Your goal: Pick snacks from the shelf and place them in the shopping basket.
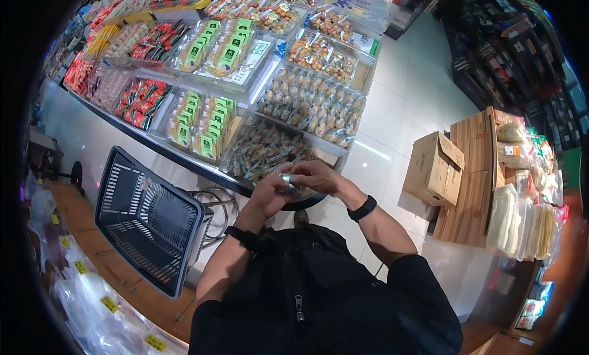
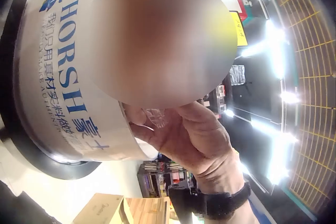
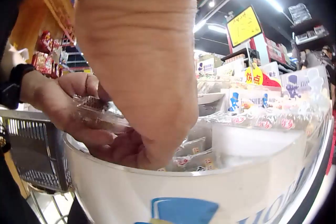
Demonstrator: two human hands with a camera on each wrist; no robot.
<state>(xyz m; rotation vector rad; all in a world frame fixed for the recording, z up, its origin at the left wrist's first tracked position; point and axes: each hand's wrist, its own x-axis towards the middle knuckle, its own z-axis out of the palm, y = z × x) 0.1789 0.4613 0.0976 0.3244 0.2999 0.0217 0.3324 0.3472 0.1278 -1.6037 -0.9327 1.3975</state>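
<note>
1. Evidently, the snack display stand [image 3: 118,190] is partitioned, likely keeping kinds apart.
2. Shopping basket [image 1: 136,232] stands beside it, presumably for easy reach.
3. Left hand [image 1: 269,194] grips clear packet [image 3: 97,112], seemingly steadying it; right hand [image 1: 320,176] curls close; pinch hidden, cannot tell.
4. Packet: between hands, at stand's front rim.

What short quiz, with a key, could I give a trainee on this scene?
1. True or false: the left grip and right grip come together at a clear packet.
2. On which side of the person does the basket stand, left or right?
3. Where do the green-labelled packs lie? A: on the carton; B: on the display; C: in the basket.

Key: 1. True. 2. Left. 3. B.
</note>
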